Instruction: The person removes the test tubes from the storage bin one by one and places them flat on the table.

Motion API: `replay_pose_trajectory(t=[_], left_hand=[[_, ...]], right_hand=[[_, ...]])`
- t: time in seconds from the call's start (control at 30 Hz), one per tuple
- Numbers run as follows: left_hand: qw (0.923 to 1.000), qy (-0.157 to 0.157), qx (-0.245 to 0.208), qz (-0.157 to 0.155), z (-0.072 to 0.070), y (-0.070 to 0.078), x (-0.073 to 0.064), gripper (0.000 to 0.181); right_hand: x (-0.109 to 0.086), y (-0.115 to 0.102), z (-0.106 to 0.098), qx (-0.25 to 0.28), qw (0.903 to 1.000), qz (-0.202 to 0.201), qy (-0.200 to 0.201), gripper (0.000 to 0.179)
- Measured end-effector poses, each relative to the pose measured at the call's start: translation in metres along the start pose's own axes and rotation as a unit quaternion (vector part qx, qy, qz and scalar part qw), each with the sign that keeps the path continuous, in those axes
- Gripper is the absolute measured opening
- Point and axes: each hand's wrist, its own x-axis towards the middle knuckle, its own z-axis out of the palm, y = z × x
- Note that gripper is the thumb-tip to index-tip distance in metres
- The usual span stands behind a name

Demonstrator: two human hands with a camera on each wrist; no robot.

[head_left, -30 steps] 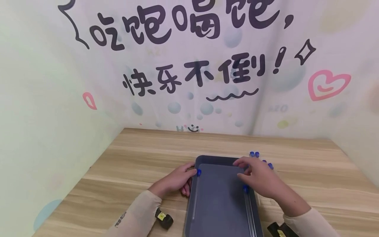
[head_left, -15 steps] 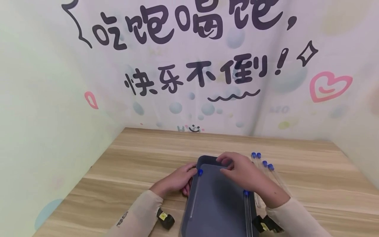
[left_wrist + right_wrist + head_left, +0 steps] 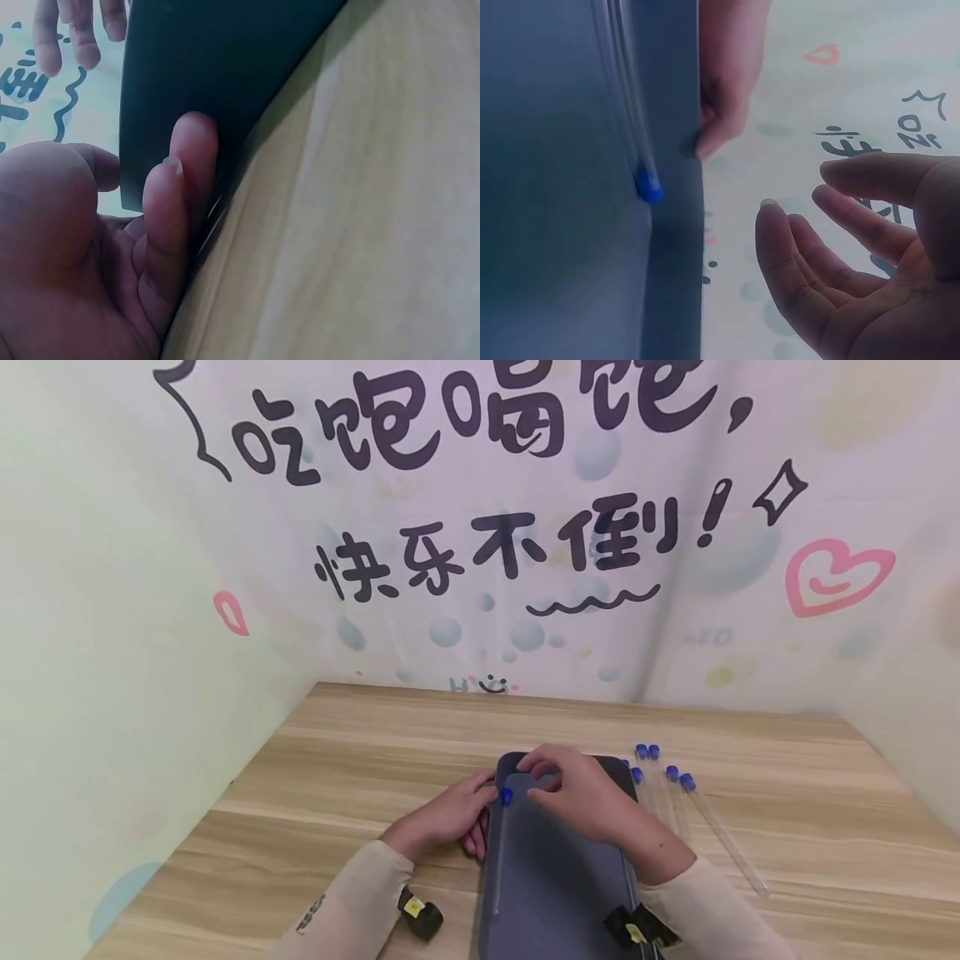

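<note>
A dark grey rectangular tray (image 3: 536,881) lies on the table, its near end cut off by the bottom of the head view. At its left wall my left hand (image 3: 446,814) grips the side, thumb at the rim and fingers (image 3: 195,154) against the outer wall. Inside, along that wall, lies a clear test tube with a blue cap (image 3: 507,796); the right wrist view shows this cap (image 3: 650,186) closer. Over the tray's far part hovers my right hand (image 3: 577,793), fingers apart and loosely bent, holding nothing. My right forearm hides much of the tray's right side.
Right of the tray, several blue-capped clear tubes lie on the wooden table (image 3: 375,743), one slanting outward (image 3: 727,843). A printed curtain (image 3: 480,635) hangs behind the table. Black wrist camera mounts (image 3: 422,917) sit by both sleeves.
My right hand has moved left across the tray, from its right edge toward the tube by the left wall. My left hand has stayed on the tray's side.
</note>
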Motion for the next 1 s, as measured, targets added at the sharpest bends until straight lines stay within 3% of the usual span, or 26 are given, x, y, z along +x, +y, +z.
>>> replay_pose_trajectory(t=[0.5, 1.0], left_hand=[[1.0, 0.004, -0.004, -0.008, 0.0, -0.003, 0.004, 0.046], [0.9999, 0.004, -0.003, -0.013, -0.001, -0.001, 0.003, 0.047]], right_hand=[[0.005, 0.02, 0.029, 0.058, 0.9968, 0.012, -0.055, 0.03], [0.01, 0.033, 0.039, 0.104, 0.989, 0.033, -0.1, 0.028]])
